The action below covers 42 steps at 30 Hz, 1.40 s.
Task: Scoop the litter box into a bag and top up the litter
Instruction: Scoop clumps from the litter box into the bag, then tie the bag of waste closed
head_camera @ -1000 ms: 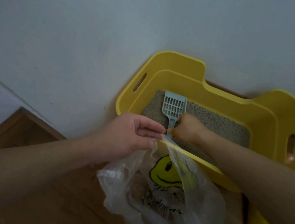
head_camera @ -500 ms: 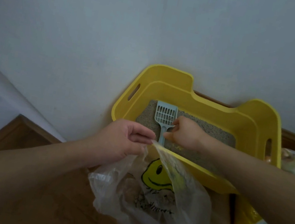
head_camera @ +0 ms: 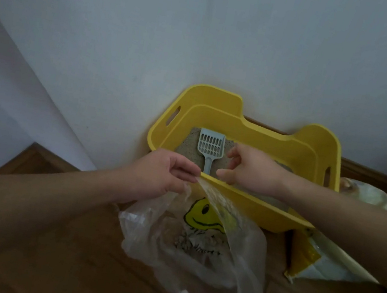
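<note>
A yellow litter box (head_camera: 262,132) stands on the floor against the wall, with grey litter (head_camera: 188,145) in its bottom. A pale blue slotted scoop (head_camera: 210,148) lies on the litter, handle toward me. My right hand (head_camera: 251,169) hovers just right of the handle with fingers spread, holding nothing. My left hand (head_camera: 164,174) pinches the rim of a clear plastic bag (head_camera: 199,240) with a yellow smiley print, held at the box's near edge. Clumps show dimly inside the bag.
A yellow-and-white litter sack (head_camera: 317,261) lies on the wooden floor (head_camera: 62,265) right of the bag. Another pale bag (head_camera: 365,193) sits behind the box's right end. The white wall (head_camera: 155,36) stands close behind the box.
My right hand has let go of the scoop's handle and opened. The scoop now rests on the litter. My left hand keeps its hold on the bag.
</note>
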Tool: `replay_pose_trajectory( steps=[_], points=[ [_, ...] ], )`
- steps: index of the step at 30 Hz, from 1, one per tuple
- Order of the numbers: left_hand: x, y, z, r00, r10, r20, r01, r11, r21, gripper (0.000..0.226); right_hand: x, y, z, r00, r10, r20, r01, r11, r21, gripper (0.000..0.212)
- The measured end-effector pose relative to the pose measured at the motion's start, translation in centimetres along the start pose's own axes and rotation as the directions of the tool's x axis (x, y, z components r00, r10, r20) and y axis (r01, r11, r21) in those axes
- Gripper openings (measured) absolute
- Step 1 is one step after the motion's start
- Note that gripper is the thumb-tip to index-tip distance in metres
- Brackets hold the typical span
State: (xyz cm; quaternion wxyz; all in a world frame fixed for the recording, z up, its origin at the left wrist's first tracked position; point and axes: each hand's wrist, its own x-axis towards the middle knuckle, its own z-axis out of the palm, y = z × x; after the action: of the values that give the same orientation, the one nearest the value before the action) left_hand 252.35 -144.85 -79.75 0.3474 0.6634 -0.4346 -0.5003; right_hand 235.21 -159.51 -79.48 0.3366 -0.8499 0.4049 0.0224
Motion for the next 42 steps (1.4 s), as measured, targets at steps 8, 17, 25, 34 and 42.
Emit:
replay_pose_trajectory(
  steps=[8,17,25,34,42],
  points=[
    [-0.8,0.5,0.9,1.000,-0.007,-0.002,0.008,0.997,0.079,0.045,-6.1,-0.9,-1.2,0.995,-0.094,-0.014,0.092,0.991,-0.095,0.052],
    [-0.3,0.2,1.0,1.000,0.005,0.018,-0.007,0.993,0.119,0.049,-10.4,1.4,2.2,0.994,-0.038,0.100,0.063,0.965,-0.256,0.044],
    [-0.6,0.3,0.9,0.998,0.044,0.041,-0.051,0.980,0.193,0.062,-11.6,2.0,5.5,0.998,-0.006,0.069,0.029,0.941,-0.338,0.063],
    [-1.5,-0.6,0.5,0.996,0.051,0.073,-0.068,0.967,0.245,0.070,-11.5,3.4,6.6,0.998,-0.010,0.069,0.028,0.966,-0.257,0.030],
    [-2.5,-1.3,-0.1,0.954,0.301,0.016,-0.243,0.737,0.631,0.067,-11.1,4.0,4.3,0.997,-0.076,-0.023,0.074,0.993,-0.091,0.020]
  ],
)
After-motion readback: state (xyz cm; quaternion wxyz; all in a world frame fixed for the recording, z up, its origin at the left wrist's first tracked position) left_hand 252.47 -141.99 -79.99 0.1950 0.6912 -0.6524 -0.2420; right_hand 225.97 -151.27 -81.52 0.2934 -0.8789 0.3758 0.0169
